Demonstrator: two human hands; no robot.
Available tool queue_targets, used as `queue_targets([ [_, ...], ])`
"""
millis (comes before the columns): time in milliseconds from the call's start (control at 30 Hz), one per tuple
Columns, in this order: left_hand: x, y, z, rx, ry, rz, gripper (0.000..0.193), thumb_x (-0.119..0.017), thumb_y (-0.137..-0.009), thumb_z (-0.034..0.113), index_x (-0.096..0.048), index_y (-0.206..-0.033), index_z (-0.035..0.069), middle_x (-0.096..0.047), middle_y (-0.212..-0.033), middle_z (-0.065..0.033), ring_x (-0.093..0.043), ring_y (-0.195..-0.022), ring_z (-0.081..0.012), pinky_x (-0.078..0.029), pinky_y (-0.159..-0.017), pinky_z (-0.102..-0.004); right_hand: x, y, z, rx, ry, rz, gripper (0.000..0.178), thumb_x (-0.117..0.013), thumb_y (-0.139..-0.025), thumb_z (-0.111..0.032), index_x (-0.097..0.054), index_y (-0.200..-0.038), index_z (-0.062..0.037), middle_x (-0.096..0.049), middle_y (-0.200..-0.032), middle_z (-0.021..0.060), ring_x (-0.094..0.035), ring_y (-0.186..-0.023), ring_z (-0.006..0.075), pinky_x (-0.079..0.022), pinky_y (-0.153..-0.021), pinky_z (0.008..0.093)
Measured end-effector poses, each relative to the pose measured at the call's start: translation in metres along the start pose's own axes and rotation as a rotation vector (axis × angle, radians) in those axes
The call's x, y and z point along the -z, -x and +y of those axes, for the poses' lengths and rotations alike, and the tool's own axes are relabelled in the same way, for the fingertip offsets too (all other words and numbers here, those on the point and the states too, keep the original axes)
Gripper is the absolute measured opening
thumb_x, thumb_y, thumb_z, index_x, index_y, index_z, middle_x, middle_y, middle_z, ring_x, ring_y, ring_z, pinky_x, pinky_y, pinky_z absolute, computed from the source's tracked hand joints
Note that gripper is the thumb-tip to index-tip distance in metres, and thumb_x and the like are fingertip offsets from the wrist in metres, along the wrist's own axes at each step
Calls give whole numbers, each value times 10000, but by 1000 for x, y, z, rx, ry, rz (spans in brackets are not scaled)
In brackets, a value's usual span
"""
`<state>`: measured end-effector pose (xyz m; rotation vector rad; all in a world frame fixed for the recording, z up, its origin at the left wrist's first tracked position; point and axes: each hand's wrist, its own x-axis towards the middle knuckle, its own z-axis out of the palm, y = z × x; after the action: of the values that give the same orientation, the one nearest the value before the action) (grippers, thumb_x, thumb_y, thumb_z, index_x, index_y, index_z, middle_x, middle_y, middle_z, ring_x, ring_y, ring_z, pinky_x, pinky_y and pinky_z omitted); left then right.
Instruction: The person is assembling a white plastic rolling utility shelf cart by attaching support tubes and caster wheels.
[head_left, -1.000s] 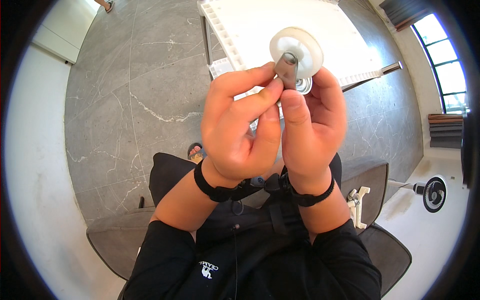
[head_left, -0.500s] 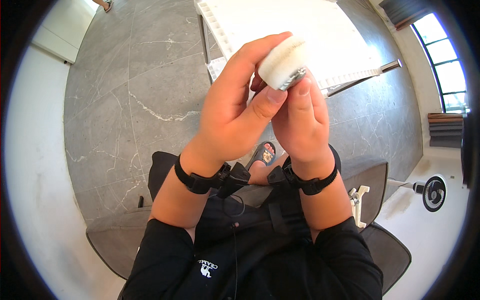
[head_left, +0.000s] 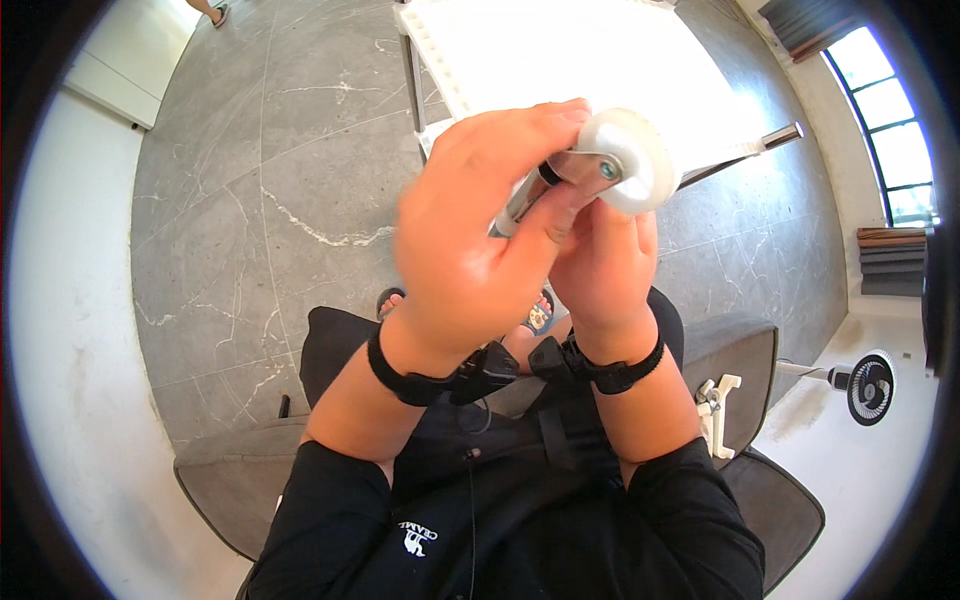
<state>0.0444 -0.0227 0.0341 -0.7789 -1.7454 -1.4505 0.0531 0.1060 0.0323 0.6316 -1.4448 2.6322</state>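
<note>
Black cloth of a short-sleeved top (head_left: 600, 530) lies nearest, with a grey upholstered seat (head_left: 735, 350) around it; near that seat's right edge rests a white plastic bracket (head_left: 714, 400). Black wrist straps (head_left: 632, 374) with boxy modules circle both wrists. Beyond them, the left hand (head_left: 455, 225) has its grip clamped on a caster with a white round wheel and a silver metal fork (head_left: 640, 165), thumb and fingers on the metal, the stem slanting down toward the palm. The right hand (head_left: 608, 285) is just below the wheel; its fingertips are hidden, so I cannot tell how its grip stands. The caster is held up in the air, seen against the near edge of a white plastic shelf (head_left: 590, 60) with a metal leg (head_left: 411, 85) at its left edge. Farther out are the grey marbled floor (head_left: 210, 230), a black-and-white fan (head_left: 871, 387), a dark-framed window (head_left: 888, 115) and another person's foot (head_left: 217, 14).
</note>
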Motion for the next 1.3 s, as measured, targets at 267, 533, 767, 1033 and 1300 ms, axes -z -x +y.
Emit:
queue_targets([
  [267,-7,0,-1,-172,-248,158,430,-594,-746,5,-713,-1159,9,-703,-1164,-159,-648,-929,-272,-467,-855,-372,-5,2,13,271,234,-34,481,-505,-964,5,-323,-1409,-7,-522,-1312,153,-570,-1169,235,-471,-1020,403],
  [533,-14,1,10,-33,-143,217,422,-534,-789,61,-670,-1177,-33,-688,-1133,-171,-591,-1014,-317,-436,-926,-403,-20,0,15,261,155,74,527,-616,-916,33,-346,-1367,-12,-558,-1223,137,-630,-1055,214,-553,-911,372],
  [767,-6,-3,-9,-79,-136,193,364,-528,-814,94,-664,-1129,-28,-684,-1044,-155,-584,-990,-319,-429,-940,-417,-16,0,16,287,179,26,512,-613,-940,-23,-349,-1378,-12,-572,-1194,127,-636,-1026,211,-553,-909,369],
  [1033,-11,1,-9,-58,-70,238,332,-522,-845,110,-666,-1115,-21,-683,-1003,-145,-587,-956,-307,-440,-902,-398,-19,2,11,258,220,24,511,-644,-942,-55,-364,-1365,-2,-576,-1194,120,-624,-1044,196,-546,-933,367],
  [1300,-13,3,-9,-65,-105,247,300,-530,-881,110,-654,-1118,-25,-683,-1001,-137,-588,-931,-298,-447,-889,-396,-23,-4,12,284,171,76,461,-678,-934,-49,-427,-1317,3,-610,-1146,99,-638,-1006,171,-551,-929,348],
])
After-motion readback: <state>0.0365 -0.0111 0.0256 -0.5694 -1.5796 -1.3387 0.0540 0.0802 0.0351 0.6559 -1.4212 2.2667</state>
